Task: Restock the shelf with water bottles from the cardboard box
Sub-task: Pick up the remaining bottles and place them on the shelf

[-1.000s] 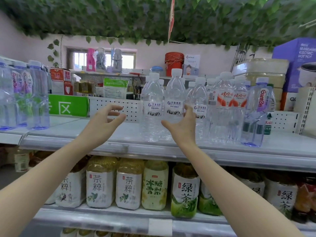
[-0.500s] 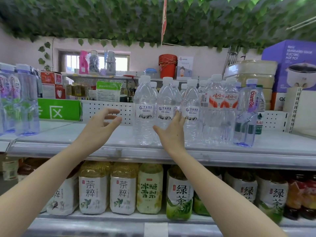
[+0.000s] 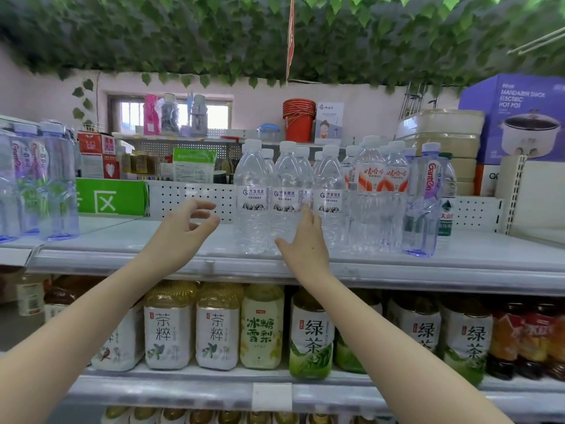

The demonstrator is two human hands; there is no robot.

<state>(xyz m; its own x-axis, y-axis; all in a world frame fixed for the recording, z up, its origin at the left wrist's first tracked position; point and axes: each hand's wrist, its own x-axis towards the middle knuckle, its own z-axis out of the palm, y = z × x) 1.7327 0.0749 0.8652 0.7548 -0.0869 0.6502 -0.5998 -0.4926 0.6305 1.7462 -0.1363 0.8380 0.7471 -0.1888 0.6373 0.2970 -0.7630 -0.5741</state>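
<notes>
1. Far left of the grey metal top shelf (image 3: 122, 243): a few tall purple-tinted clear plastic bottles (image 3: 58, 185), well apart from everything else.
2. The left hand (image 3: 180, 237) hangs over the bare shelf just left of the water, fingers spread and curled, holding nothing.
3. Middle of the shelf: the clear plastic water bottles with white caps and blue-print labels (image 3: 252, 197), upright in a tight bunch, more rows behind.
4. The right hand (image 3: 305, 243) is flat and open, fingers pressed up against the front of the middle front bottle (image 3: 287, 197), not wrapped around it.
5. Right of those: clear bottles with red-and-white labels (image 3: 382, 182), then one purple-tinted bottle (image 3: 423, 203) at the end.
6. Shelf below: a row of tea bottles with white and green labels (image 3: 218, 332).
</notes>
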